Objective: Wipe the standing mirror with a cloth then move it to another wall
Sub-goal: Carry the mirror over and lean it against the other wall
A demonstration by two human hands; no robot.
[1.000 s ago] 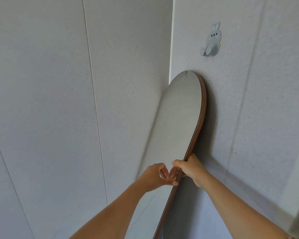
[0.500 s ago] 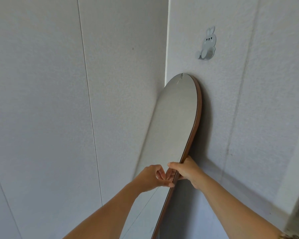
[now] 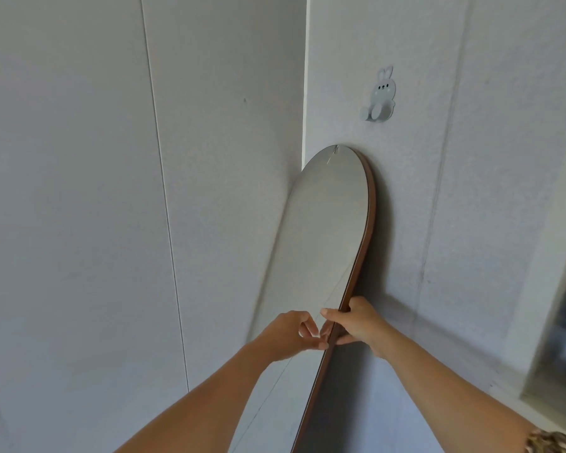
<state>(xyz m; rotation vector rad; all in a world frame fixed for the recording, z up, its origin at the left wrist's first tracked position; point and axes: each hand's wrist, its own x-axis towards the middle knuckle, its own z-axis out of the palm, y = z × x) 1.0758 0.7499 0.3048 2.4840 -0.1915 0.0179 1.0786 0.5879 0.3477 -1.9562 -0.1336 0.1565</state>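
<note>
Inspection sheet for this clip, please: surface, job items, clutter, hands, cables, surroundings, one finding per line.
Surface: no floor or table in view.
Job's things: standing mirror, arched top, brown frame, leaning on the right wall by the corner; cloth: nothing seen.
Clutter: nothing seen.
Hands: right hand gripping the mirror's right edge; left hand at the glass beside it, fingers curled, grip unclear.
Cables: nothing seen.
Surroundings: rabbit-shaped hook above the mirror; left wall panelled; dark opening at far right.
</note>
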